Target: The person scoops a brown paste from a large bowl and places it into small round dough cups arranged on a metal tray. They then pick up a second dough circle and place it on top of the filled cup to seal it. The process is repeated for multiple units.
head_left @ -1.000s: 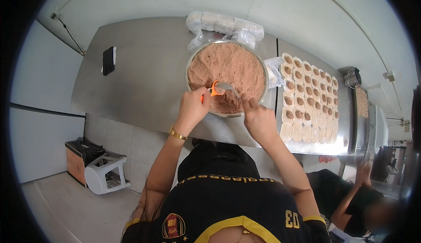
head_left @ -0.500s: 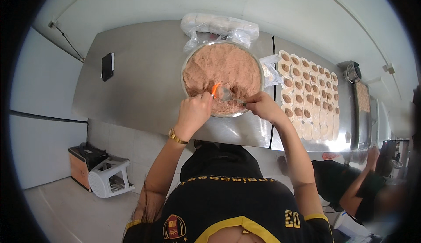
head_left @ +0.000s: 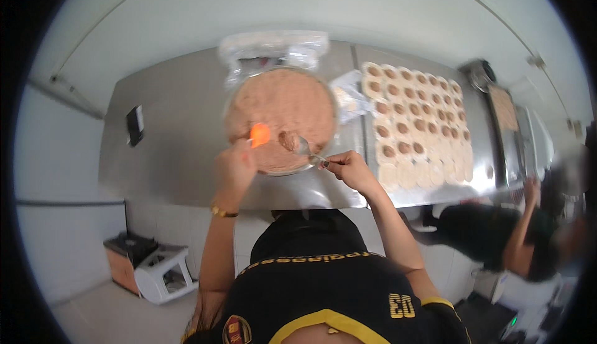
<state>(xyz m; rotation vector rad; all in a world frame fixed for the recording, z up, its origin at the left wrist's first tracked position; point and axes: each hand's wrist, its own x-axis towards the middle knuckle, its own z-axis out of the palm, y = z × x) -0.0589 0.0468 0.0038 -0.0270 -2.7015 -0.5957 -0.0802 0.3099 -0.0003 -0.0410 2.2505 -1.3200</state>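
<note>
A large metal bowl [head_left: 336, 111] of pinkish minced filling [head_left: 283, 101] stands on the steel table before me. My left hand [head_left: 237, 167], blurred, is closed around the handle of an orange spatula [head_left: 260, 134], whose blade is over the bowl's near left part. My right hand [head_left: 347, 169] grips a metal spoon [head_left: 304, 147] by its handle, over the bowl's near right rim. A lump of filling [head_left: 288, 140] is at the spoon's tip; whether it rests in the spoon or on the mass below, I cannot tell.
To the right, rows of pale dough wrappers [head_left: 429, 173] lie on the table, many topped with filling. Plastic-wrapped packages [head_left: 273, 47] sit behind the bowl, a plastic bag [head_left: 350, 95] beside it. A phone [head_left: 134, 125] lies at left. Another person [head_left: 497, 232] works at right.
My hands have drawn apart: the spatula has moved left, away from the spoon, and the spoon has tilted. My view has shifted, so bowl and wrappers appear farther left.
</note>
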